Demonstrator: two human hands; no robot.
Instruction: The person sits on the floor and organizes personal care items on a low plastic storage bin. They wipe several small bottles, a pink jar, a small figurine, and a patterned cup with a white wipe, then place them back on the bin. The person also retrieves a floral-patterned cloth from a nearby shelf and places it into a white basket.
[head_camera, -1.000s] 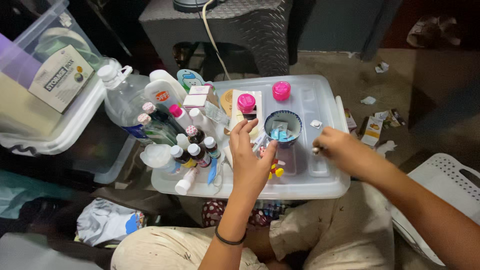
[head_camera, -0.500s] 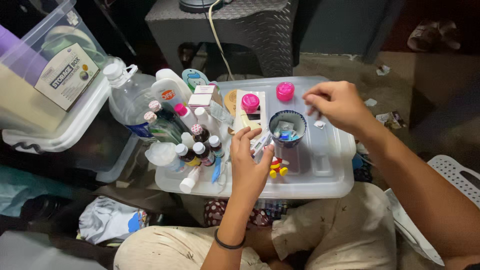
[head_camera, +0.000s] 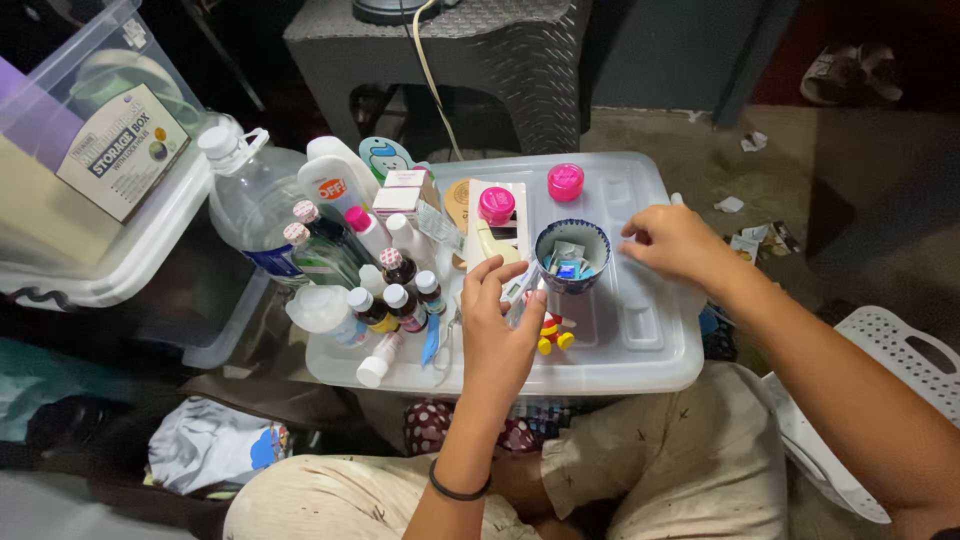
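My clear plastic lid carries bottles at nine o'clock, a patterned bowl centre, pink caps at twelve.

A small round bowl with a dark blue patterned rim stands upright near the middle of a clear plastic bin lid. Inside lie small folded packets (blue and pale ones). Just beside it, a slim white pen-shaped item lies tilted under the left hand fingertips. The right hand rests curled on the lid, right of the bowl.
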